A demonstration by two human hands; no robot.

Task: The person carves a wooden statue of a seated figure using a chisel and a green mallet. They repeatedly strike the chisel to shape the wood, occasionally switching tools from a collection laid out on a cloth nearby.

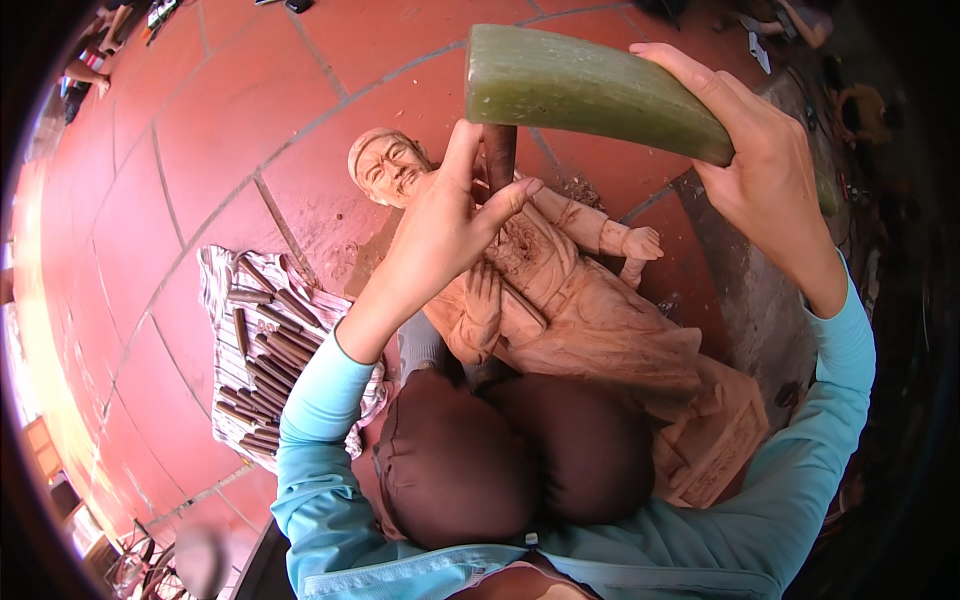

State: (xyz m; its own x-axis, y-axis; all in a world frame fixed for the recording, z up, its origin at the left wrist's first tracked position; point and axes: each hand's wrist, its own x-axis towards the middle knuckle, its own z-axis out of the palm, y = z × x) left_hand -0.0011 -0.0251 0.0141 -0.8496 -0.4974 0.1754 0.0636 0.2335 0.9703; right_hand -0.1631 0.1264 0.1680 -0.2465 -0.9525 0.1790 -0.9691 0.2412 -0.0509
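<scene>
My right hand (765,165) is wrapped round the right end of a thick, curved green mallet (590,95). The mallet's blunt left end is over the top of a dark-handled chisel (500,155); I cannot tell whether they touch. That chisel stands nearly upright in my left hand (440,225), whose fingers close round it, and its lower end is mostly hidden. Below lies a carved wooden statue (600,345) of a bearded figure, on its back and slanting from upper left to lower right. Loose wood chips (525,240) cover part of its chest.
On the left, a striped cloth (215,290) holds several dark-handled carving tools (275,370). My bent knees (460,460) press close to the statue's near side. The floor is red tile (250,130). At the upper left, part of another person (88,75) shows. Cables (145,570) lie at the lower left.
</scene>
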